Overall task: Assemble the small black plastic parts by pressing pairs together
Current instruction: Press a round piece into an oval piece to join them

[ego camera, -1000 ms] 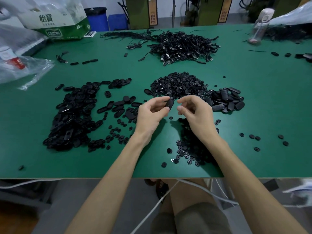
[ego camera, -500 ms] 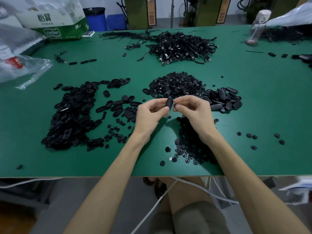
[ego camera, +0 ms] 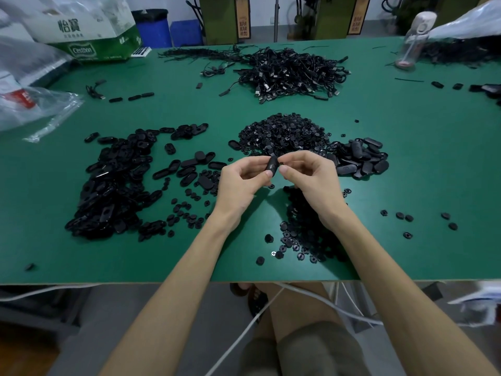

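Above the middle of the green table (ego camera: 406, 164) my left hand (ego camera: 241, 180) pinches a small black oval plastic part (ego camera: 272, 164) between thumb and fingers. My right hand (ego camera: 311, 175) meets it from the right, its thumb and fingertips curled against the same part. Whether a second, smaller piece sits under my right fingertips is hidden. A heap of oval shells (ego camera: 111, 185) lies to the left. Small round pieces (ego camera: 284, 134) are piled behind my hands, and more round pieces (ego camera: 306, 234) lie under my right wrist.
A smaller pile of oval parts (ego camera: 360, 158) lies right of my hands. Black cables (ego camera: 292, 71) are heaped at the back. A cardboard box (ego camera: 89, 31) and plastic bags (ego camera: 32, 104) stand at the far left, a bottle (ego camera: 412, 39) at the far right. Loose round pieces (ego camera: 406, 218) dot the right side.
My right hand has closed the gap to the left and now touches the part that my left hand holds. Both hands stay above the same spot.
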A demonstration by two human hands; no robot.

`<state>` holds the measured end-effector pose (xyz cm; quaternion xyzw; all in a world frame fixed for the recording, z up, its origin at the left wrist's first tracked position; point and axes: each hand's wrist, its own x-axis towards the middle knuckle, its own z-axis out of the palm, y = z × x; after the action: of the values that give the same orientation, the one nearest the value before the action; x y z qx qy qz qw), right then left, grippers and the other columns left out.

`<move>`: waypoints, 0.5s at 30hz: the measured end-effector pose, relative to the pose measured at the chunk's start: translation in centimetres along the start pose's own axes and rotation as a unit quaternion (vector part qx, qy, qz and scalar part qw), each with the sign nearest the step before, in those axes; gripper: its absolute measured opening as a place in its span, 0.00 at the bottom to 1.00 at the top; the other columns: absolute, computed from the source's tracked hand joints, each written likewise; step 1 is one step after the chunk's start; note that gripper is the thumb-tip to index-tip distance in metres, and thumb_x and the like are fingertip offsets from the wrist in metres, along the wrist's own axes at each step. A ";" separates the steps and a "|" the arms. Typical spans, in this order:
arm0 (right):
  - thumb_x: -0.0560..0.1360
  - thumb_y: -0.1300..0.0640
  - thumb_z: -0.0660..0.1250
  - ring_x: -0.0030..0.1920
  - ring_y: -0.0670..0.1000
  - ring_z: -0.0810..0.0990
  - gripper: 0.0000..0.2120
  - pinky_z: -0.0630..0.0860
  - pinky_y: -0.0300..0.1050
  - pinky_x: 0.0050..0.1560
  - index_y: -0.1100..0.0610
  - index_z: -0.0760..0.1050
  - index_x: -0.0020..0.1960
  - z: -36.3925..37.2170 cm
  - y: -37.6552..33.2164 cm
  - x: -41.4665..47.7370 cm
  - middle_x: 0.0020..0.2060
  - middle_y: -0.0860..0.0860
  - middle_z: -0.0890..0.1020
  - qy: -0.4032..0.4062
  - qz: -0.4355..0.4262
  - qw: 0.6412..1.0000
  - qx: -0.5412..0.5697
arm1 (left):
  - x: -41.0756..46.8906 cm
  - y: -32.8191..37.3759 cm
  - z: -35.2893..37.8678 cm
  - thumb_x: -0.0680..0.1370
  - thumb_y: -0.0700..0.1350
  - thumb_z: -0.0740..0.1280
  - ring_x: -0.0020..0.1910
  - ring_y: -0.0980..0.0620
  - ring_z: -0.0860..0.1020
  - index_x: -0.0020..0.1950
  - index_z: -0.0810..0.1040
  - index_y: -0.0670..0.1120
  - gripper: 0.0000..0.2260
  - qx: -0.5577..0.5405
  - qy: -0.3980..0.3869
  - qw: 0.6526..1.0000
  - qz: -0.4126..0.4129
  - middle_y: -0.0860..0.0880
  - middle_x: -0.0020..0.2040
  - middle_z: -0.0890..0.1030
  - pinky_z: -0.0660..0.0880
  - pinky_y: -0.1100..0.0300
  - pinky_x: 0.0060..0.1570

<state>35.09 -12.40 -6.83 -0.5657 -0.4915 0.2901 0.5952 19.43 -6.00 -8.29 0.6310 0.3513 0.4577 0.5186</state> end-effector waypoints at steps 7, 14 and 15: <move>0.75 0.67 0.75 0.45 0.53 0.86 0.05 0.82 0.45 0.53 0.60 0.83 0.49 0.1 -0.1 0.0 0.43 0.53 0.87 0.025 -0.004 1.000 -0.015 | -0.1 0.1 0.0 0.77 0.33 0.74 0.52 0.50 0.86 0.60 0.85 0.42 0.13 0.003 -0.008 1.000 0.004 0.49 0.52 0.88 0.83 0.57 0.53; 0.76 0.63 0.75 0.41 0.43 0.80 0.05 0.77 0.38 0.49 0.53 0.84 0.46 0.0 0.0 0.1 0.41 0.45 0.85 0.014 -0.021 0.998 -0.058 | -0.1 0.4 0.0 0.76 0.35 0.75 0.53 0.53 0.85 0.60 0.85 0.44 0.13 0.023 -0.006 1.000 0.013 0.51 0.52 0.88 0.81 0.61 0.53; 0.76 0.63 0.75 0.41 0.42 0.80 0.05 0.76 0.37 0.49 0.54 0.83 0.46 0.0 0.0 0.1 0.40 0.45 0.85 0.011 -0.025 0.998 -0.063 | -0.1 0.4 0.0 0.76 0.35 0.75 0.52 0.53 0.85 0.60 0.85 0.45 0.13 0.027 -0.006 1.000 0.015 0.52 0.52 0.88 0.80 0.62 0.53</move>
<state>35.14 -12.28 -6.84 -0.5927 -0.5165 0.2373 0.5706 19.41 -6.17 -7.93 0.6528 0.3511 0.4516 0.4966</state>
